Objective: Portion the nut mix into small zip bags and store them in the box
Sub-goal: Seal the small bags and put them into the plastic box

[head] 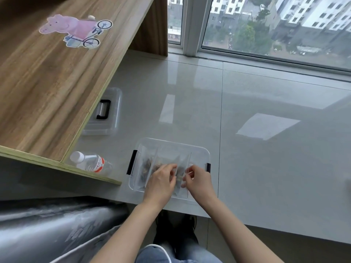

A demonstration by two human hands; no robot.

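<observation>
A clear plastic box (pixel 197 149) with black side latches sits on the pale stone ledge near its front edge. Inside it stand several small clear zip bags (pixel 147 166) holding brown nut mix. Both hands reach into the box. My left hand (pixel 160 182) pinches the top of a zip bag (pixel 180 172) in the middle of the box. My right hand (pixel 197 179) pinches the same bag's edge from the right side, fingers curled. The bag's lower part is hidden behind my hands.
The box's clear lid (pixel 103 112) with a black handle lies at the back left, partly under a wooden desk (pixel 57 73) bearing a pink pig sticker. A capped water bottle (pixel 91 163) lies left of the box. A window (pixel 266 25) runs along the ledge's far side.
</observation>
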